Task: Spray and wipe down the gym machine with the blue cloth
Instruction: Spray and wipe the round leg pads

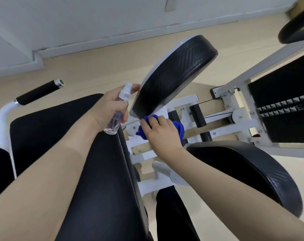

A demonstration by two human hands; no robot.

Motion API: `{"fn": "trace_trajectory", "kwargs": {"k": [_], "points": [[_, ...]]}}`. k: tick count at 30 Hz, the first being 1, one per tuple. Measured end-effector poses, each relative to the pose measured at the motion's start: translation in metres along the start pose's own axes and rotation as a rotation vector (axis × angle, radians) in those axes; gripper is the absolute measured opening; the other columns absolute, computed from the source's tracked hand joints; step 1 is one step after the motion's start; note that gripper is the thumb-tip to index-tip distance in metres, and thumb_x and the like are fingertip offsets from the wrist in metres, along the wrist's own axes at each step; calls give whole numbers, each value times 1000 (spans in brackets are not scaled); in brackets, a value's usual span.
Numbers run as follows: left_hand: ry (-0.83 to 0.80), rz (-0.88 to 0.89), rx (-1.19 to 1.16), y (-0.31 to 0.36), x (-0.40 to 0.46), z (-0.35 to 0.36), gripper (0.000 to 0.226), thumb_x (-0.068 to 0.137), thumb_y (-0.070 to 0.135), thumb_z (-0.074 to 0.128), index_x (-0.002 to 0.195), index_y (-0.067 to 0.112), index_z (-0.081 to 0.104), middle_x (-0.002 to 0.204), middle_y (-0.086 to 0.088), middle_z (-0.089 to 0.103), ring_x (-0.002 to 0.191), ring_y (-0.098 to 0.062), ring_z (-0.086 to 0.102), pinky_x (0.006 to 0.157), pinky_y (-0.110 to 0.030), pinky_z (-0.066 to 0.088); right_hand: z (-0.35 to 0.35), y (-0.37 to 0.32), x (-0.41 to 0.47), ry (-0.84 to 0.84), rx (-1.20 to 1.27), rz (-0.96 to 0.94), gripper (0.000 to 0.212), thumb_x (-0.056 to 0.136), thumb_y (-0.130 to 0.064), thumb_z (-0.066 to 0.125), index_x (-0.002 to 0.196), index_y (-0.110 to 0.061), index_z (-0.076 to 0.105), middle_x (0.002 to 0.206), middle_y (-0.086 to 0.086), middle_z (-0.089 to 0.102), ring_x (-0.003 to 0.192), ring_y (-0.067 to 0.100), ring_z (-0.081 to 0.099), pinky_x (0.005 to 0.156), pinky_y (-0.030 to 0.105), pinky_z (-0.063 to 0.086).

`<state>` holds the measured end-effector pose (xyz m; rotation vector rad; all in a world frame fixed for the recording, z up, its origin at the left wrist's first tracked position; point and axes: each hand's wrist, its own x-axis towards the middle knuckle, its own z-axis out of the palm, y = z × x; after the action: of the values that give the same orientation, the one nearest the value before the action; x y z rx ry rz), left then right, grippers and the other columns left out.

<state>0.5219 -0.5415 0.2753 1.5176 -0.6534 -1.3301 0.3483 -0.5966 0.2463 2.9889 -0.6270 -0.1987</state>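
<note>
Left hand (109, 108) grips the spray bottle (118, 112). Right hand (160, 132) bunches the soft blue cloth (180, 129) against the pad's (174, 75) lower edge. It looks limp, so keep it wadded.

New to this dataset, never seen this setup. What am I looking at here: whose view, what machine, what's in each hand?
There is no robot here. It is one wide-angle picture from a camera worn on a person's head, looking down at their two bare arms. Below them is a white-framed gym machine with black padded cushions; one oval black pad stands tilted in the middle. The left hand grips a small clear plastic spray bottle with a white nozzle, held close beside that pad. The right hand holds a bunched blue cloth against the white frame just under the pad's lower edge. The floor is pale beige.
</note>
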Motion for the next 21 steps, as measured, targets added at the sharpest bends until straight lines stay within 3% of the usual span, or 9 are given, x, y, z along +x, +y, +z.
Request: {"fn": "trace_trajectory", "kwargs": {"k": [3,6,9,12,15,17,19,21], "points": [[32,13,38,-3,0,4,61,58,2,46,109,32,62,96,-4,68,61,-21,55,54,-25,42,-46,8,11,402,167,-36,35,79,-7,46,107,-8,67,90,11,66,67,27,55,56,32,40],[129,23,104,5,-2,15,49,61,6,46,90,42,61,56,6,61,50,-18,53,52,-27,43,-89,39,39,564,167,16,37,77,-9,42,103,-7,68,93,13,67,70,30,56,56,34,42],[196,-18,197,17,6,28,48,75,11,45,105,48,54,64,4,59,52,-21,55,58,-29,48,-100,77,60,572,174,46,38,74,-10,40,98,-9,69,90,11,67,69,33,55,55,36,48],[268,-55,262,28,20,37,40,86,10,44,118,32,51,75,-2,56,55,-21,55,58,-32,49,-102,107,62,563,263,160,39,71,-9,41,98,-11,69,92,8,68,76,36,55,59,35,47],[305,-64,178,34,36,43,17,92,23,41,104,27,54,85,-1,53,55,-23,54,52,-29,45,-90,164,58,449,536,497,42,74,-8,39,107,-16,64,102,8,65,92,34,53,70,38,44],[340,-77,97,37,48,46,15,94,34,40,90,27,53,86,-3,52,52,-24,53,50,-28,42,-78,202,49,308,751,682,33,78,-5,38,98,-17,61,87,3,63,85,28,52,69,32,40],[376,-97,55,39,58,48,21,92,42,42,87,25,52,83,-8,54,49,-23,53,49,-28,43,-75,213,46,238,857,745,26,80,-3,37,90,-17,56,76,-1,56,78,23,49,67,28,36],[407,-113,72,42,68,52,23,90,44,45,89,21,51,86,-8,54,49,-22,54,49,-27,44,-80,201,48,332,881,681,27,81,-5,39,95,-17,58,80,-2,58,78,21,51,68,28,38]]}}
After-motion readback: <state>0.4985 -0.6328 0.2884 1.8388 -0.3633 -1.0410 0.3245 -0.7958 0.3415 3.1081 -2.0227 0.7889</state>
